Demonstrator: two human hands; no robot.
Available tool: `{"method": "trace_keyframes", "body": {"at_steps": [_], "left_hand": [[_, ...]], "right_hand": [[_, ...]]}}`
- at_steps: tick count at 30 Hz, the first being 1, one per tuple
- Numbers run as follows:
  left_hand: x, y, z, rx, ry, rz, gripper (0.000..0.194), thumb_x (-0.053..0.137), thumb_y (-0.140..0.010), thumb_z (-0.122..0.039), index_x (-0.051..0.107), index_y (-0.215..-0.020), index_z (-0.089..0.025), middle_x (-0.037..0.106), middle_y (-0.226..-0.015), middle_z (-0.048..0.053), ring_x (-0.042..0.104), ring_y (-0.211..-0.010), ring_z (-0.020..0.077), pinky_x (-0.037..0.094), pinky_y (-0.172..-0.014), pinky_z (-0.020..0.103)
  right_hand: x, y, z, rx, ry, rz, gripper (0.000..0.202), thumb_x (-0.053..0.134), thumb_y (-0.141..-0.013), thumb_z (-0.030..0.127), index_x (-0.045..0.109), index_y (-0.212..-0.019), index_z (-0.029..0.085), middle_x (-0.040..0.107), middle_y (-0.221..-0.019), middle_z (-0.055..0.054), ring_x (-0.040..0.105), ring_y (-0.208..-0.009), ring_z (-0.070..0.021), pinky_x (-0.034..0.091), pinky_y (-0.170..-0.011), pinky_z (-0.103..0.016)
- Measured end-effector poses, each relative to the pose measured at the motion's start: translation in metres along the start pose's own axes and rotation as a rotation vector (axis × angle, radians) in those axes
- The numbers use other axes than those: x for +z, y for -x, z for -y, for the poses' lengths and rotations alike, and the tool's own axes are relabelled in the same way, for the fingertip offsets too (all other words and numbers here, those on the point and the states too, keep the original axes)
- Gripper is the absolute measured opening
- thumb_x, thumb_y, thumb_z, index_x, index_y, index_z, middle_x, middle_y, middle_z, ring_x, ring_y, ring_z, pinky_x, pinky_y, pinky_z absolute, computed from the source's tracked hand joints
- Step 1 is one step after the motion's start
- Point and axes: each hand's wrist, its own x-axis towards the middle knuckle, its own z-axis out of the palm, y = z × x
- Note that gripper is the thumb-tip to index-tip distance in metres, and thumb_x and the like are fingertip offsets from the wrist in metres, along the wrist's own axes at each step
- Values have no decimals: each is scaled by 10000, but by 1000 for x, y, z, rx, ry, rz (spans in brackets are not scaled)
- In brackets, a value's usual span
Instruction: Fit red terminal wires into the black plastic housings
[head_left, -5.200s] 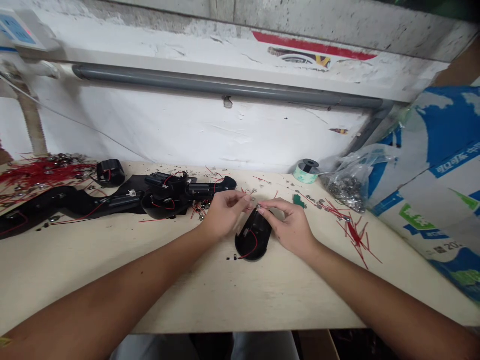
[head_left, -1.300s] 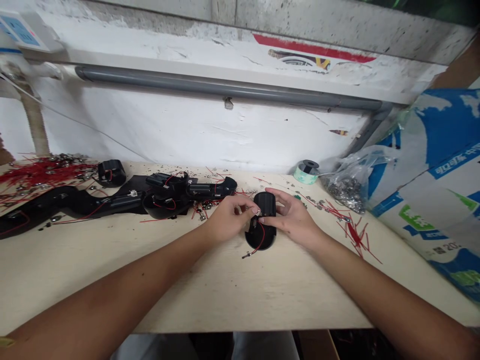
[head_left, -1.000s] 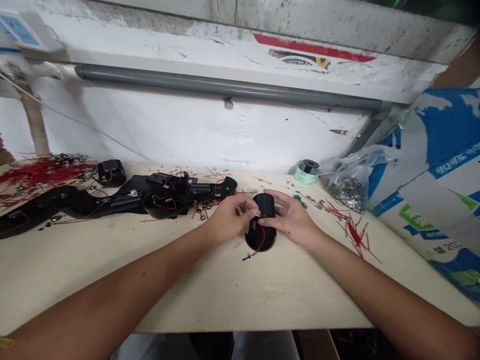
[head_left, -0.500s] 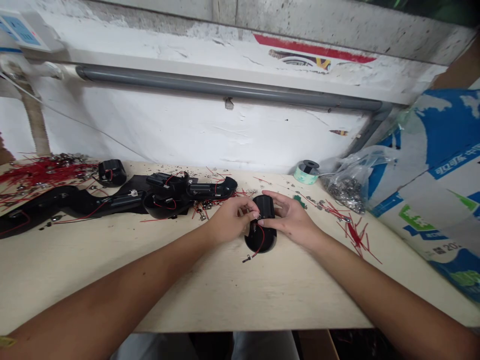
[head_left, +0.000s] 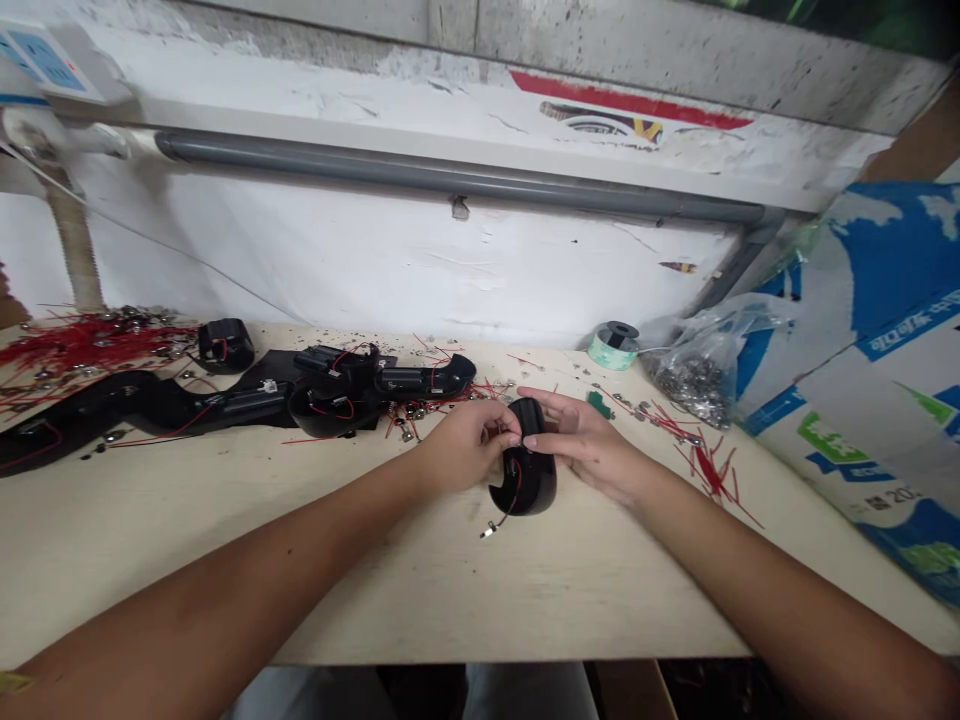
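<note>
A black curved plastic housing [head_left: 534,492] stands over the middle of the table between my hands. My right hand [head_left: 589,445] grips its upper right side, thumb across the front and fingers behind. My left hand [head_left: 480,445] is closed at the housing's left edge, thumb and forefinger pinched near the right thumb tip. What sits in that pinch is too small to make out. From the housing a red wire [head_left: 517,490] loops down and ends in a small metal contact [head_left: 489,530] hanging free at the lower left.
Several similar black housings [head_left: 337,385] lie to the left, beside a heap of red wires [head_left: 97,340]. Right of my hands are loose red wires [head_left: 712,470], a green piece [head_left: 599,404], a spool [head_left: 615,345], a plastic bag of metal parts [head_left: 697,375] and a blue-white box [head_left: 870,380].
The housing has tipped and shifted slightly down, and the dangling contact has swung a little down and left. Both hands stay at the housing, thumbs still close together.
</note>
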Motion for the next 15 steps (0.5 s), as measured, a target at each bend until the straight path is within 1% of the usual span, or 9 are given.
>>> {"method": "trace_keyframes", "body": {"at_steps": [4, 6, 10, 15], "left_hand": [[1, 1, 5, 88, -104, -25, 91, 590, -863, -177, 679, -877, -159, 689, -786, 29, 608, -680, 136, 454, -636, 247], [1, 2, 5, 120, -170, -50, 96, 601, -857, -182, 695, -867, -166, 705, -795, 35, 618, -682, 142, 456, -636, 253], [-1, 2, 4, 173, -275, -77, 107, 601, -845, -154, 705, -851, -177, 715, -787, 37, 624, -690, 151, 469, -666, 272], [-3, 2, 1, 251, -340, -33, 131, 583, -853, -132, 707, -849, -173, 714, -820, 56, 635, -744, 176, 489, -732, 312]], "right_hand": [[6, 3, 6, 72, -103, -37, 594, 783, -666, 194, 672, -1244, 272, 731, -1103, -37, 689, -929, -214, 568, -762, -334], [8, 3, 7, 80, -137, -57, 573, 772, -654, 185, 689, -1215, 266, 738, -1067, -33, 688, -892, -204, 563, -725, -314], [12, 3, 6, 81, -157, -105, 542, 764, -644, 177, 701, -1175, 262, 742, -1035, -27, 682, -887, -199, 559, -737, -317], [13, 3, 5, 84, -150, -115, 557, 765, -637, 183, 694, -1185, 259, 744, -995, -24, 681, -886, -209, 553, -781, -352]]}}
